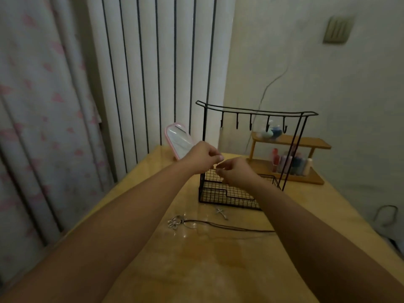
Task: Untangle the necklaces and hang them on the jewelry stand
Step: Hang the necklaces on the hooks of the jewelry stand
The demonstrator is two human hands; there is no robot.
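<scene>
A black wire jewelry stand (258,112) with several hooks and a mesh basket at its base stands on the yellow table (196,259). My left hand (204,157) and my right hand (237,171) are raised together in front of the stand, fingertips pinched close to each other on a thin chain that is barely visible. A silver cross pendant (222,213) hangs or lies just below, in front of the basket. A flower pendant (173,222) on a dark cord (229,228) lies on the table nearer to me.
A pink-framed mirror (178,141) leans behind my left hand. A wooden two-tier shelf (293,162) with small bottles stands behind the stand by the wall. Curtains hang on the left.
</scene>
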